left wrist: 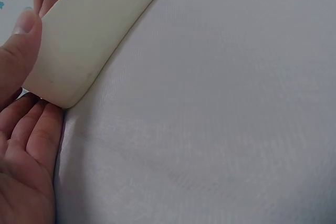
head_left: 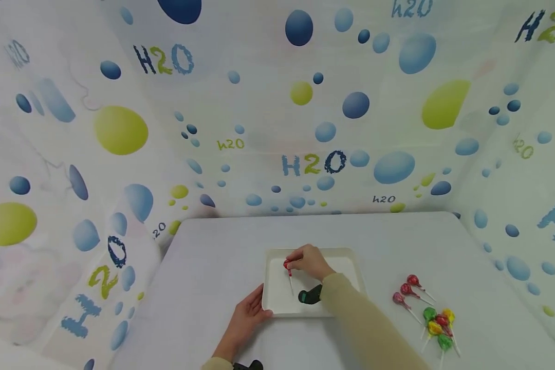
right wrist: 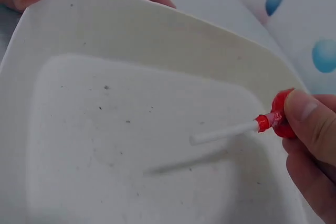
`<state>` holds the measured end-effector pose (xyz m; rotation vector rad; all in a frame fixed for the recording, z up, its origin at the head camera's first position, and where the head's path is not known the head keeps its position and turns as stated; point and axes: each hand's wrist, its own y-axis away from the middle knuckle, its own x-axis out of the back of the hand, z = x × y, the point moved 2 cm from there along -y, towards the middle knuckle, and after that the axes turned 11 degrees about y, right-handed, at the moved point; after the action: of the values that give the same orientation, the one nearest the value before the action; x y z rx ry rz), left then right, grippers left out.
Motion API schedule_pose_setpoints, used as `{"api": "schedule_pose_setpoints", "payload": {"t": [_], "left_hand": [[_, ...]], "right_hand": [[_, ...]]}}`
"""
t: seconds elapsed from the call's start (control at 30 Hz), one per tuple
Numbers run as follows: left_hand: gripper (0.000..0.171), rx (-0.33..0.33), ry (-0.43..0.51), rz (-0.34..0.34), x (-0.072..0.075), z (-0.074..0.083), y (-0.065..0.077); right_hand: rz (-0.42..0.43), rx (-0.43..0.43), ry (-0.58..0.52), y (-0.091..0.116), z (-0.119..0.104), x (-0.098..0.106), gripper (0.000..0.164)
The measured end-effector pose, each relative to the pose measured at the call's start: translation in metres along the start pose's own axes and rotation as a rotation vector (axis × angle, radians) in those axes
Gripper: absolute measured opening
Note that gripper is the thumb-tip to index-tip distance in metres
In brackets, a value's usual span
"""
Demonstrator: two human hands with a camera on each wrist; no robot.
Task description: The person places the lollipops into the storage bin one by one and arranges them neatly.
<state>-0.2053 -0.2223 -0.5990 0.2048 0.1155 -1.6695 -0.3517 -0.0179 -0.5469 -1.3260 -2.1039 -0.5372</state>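
My right hand (head_left: 311,262) pinches a red lollipop (right wrist: 278,114) by its wrapped candy head, between thumb and fingers. Its white stick points down and toward me over the inside of a white rectangular tray (head_left: 277,300), and in the right wrist view the stick casts a shadow on the tray floor. At the tray's front left corner, my left hand (head_left: 247,314) grips the wall, thumb (left wrist: 26,40) on the rim and fingers low against the outer side. Apart from small dark specks, the visible tray floor (right wrist: 121,129) is bare.
Right of the tray, three red lollipops (head_left: 406,289) lie in a slanting row. Closer to me is a cluster of green, yellow and red lollipops (head_left: 435,328). A white cloth covers the table (head_left: 213,257), with patterned curtains (head_left: 259,103) behind and at both sides.
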Motion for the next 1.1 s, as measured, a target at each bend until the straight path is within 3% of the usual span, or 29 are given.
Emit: {"api": "schedule_pose_setpoints", "payload": {"t": [0.23,0.4,0.6,1.1], "left_hand": [[0.084,0.047,-0.023,0.012,-0.009,0.002,0.005],[0.085,0.053,-0.010,-0.002,-0.011,0.000,0.008],[0.088,0.049,0.007,-0.009,-0.011,0.000,0.011],[0.089,0.056,-0.010,0.006,0.002,0.005,0.008]], "right_hand": [[0.092,0.057,0.205,-0.010,-0.013,-0.035,0.010],[0.130,0.105,0.332,-0.011,-0.018,-0.048,0.003],[0.137,0.185,0.391,-0.013,-0.024,-0.049,0.009],[0.176,0.203,0.379,-0.017,-0.043,-0.054,0.009]]}}
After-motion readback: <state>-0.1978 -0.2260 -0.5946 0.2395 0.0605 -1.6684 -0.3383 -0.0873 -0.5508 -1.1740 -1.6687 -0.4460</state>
